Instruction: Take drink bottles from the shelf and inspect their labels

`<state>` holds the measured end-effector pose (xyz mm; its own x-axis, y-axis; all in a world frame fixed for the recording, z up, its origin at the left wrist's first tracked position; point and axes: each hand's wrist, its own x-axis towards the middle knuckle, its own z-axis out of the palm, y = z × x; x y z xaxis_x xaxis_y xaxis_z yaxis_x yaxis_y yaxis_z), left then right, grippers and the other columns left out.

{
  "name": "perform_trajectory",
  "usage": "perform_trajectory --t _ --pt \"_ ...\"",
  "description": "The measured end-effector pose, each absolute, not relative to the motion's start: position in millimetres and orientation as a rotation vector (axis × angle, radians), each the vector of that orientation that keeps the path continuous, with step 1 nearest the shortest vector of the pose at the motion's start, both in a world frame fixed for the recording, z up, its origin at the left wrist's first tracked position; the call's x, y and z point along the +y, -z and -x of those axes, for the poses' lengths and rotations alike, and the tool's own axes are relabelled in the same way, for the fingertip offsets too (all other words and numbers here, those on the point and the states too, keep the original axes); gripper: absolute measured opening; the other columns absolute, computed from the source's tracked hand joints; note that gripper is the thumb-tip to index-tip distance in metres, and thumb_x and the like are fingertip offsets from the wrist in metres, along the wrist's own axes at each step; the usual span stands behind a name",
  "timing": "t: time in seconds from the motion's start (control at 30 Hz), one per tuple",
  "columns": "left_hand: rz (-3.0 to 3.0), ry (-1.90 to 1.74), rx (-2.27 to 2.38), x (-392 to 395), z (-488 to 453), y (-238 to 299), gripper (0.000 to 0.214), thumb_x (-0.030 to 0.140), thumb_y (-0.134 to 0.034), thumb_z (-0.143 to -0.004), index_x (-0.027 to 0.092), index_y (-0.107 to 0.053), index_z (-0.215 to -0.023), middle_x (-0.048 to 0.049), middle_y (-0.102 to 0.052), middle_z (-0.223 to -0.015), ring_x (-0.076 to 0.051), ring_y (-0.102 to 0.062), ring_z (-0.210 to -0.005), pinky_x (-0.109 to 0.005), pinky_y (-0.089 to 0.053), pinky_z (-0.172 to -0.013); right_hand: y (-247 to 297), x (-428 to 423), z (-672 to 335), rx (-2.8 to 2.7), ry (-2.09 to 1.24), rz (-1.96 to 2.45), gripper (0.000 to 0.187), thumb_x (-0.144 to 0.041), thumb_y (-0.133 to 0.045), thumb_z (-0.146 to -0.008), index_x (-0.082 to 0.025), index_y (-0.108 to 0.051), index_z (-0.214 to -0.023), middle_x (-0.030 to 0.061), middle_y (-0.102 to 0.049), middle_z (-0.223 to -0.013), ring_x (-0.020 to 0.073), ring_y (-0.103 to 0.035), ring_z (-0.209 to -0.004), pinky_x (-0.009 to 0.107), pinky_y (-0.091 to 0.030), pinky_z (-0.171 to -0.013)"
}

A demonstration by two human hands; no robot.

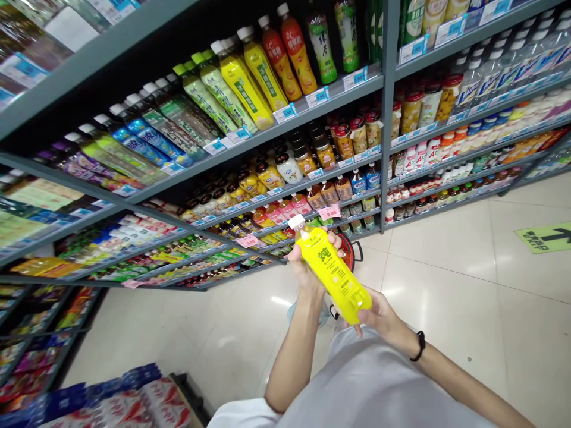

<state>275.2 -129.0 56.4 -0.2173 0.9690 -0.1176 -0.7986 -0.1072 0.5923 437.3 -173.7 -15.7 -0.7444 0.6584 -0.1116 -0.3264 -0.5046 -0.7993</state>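
Observation:
A yellow-labelled drink bottle [334, 273] with a white cap is held tilted in front of my body, its cap end pointing up and left. Around its upper part, just below the cap, my left hand [306, 273] is wrapped, with fingertips showing on the far side. At the bottle's base, my right hand [379, 315] grips the lower end, thumb against the side. A black band [419, 346] circles my right wrist. Behind the bottle, partly hidden, is a red round basket [350, 252] with a dark handle on the floor.
Shelves of bottled drinks [250, 83] and jars [343, 142] rise ahead, with price tags along their edges. Stacked red-and-white packs [165, 401] stand at the lower left. A green arrow sign [544, 238] lies on the tiled floor [446, 297] at right.

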Motion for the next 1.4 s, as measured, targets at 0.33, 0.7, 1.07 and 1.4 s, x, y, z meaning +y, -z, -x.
perform_trajectory --t 0.33,0.7,1.07,1.4 --pt "-0.322 -1.659 0.732 -123 -270 -48 0.054 0.063 -0.075 -0.07 0.019 -0.067 -0.101 -0.0045 -0.065 -0.098 -0.018 -0.063 -0.084 -0.031 -0.057 -0.075 30 -179 -445 -1.493 -1.575 1.062 0.07 -0.04 -0.088 -0.078 -0.022 -0.053 -0.137 0.0102 -0.071 -0.123 0.0285 -0.07 -0.109 0.038 -0.062 -0.088" --pt "-0.222 -1.656 0.626 -121 -277 -41 0.057 0.062 -0.08 -0.066 0.02 -0.063 -0.101 -0.0024 -0.063 -0.098 -0.017 -0.062 -0.087 -0.034 -0.055 -0.086 41 -163 -459 -1.68 -0.899 0.94 0.06 -0.031 -0.083 -0.083 -0.024 -0.051 -0.134 0.0129 -0.062 -0.121 0.0313 -0.065 -0.113 0.048 -0.06 -0.094" --pt "-0.119 -1.766 0.479 -118 -268 -46 0.047 0.056 -0.076 -0.074 0.02 -0.058 -0.099 0.0 -0.053 -0.083 -0.01 -0.05 -0.067 -0.023 -0.048 -0.068 29 -161 -462 -1.422 -1.937 0.736 0.068 -0.055 -0.072 -0.093 -0.026 -0.043 -0.148 0.0129 -0.065 -0.133 0.0222 -0.071 -0.092 0.03 -0.061 -0.067" --pt "-0.158 -1.755 0.582 -122 -268 -37 0.042 0.051 -0.08 -0.076 0.02 -0.065 -0.1 -0.0022 -0.064 -0.096 -0.016 -0.063 -0.085 -0.03 -0.055 -0.085 34 -141 -463 -1.71 -1.357 0.912 0.075 -0.036 -0.086 -0.082 -0.025 -0.048 -0.146 0.0161 -0.055 -0.147 0.0329 -0.055 -0.137 0.049 -0.054 -0.111"
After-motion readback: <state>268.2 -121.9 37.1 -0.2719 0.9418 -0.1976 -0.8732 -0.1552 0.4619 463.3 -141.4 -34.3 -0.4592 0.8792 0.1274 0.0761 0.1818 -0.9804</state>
